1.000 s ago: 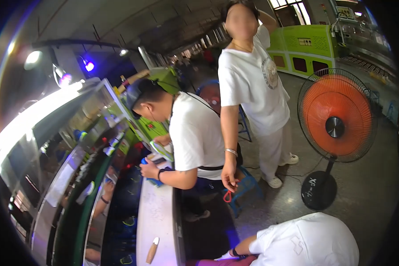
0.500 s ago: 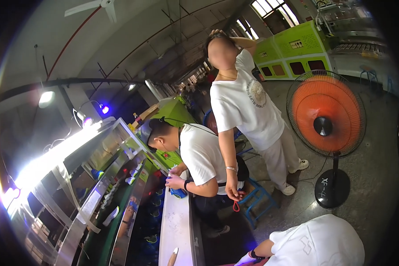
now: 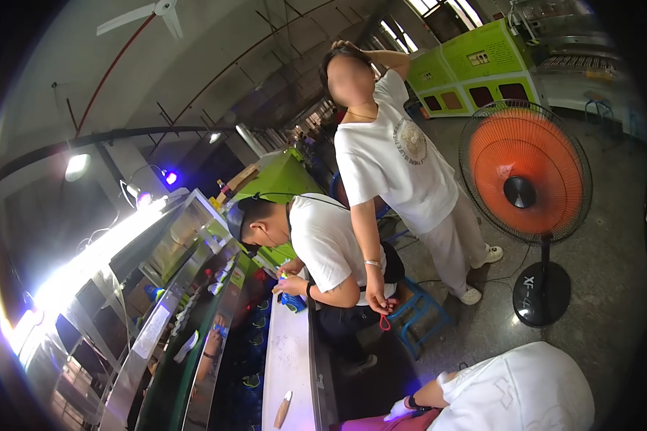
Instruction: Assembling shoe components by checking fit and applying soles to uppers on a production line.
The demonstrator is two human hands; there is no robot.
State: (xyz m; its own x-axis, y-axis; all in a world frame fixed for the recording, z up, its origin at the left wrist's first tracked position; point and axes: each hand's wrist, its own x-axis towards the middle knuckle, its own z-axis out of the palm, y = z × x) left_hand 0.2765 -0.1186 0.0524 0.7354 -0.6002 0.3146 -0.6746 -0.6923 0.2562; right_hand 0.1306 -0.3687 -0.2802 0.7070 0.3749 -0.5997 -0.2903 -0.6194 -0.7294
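The view has shifted, so the tool [image 3: 283,411] now shows whole, on the bench [image 3: 290,355] near six o'clock. At its three, the right hand [image 3: 400,410] rests on the magenta lap [image 3: 381,424], fingers too blurred to read; the left hand's unseen. Looks like a pause; taking the tool would need a reach toward nine. At twelve, a co-worker [image 3: 322,241] grips a blue shoe [image 3: 292,303].

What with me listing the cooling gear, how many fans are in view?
2: a standing fan at right, and a ceiling fan at upper left. Others may be hidden.
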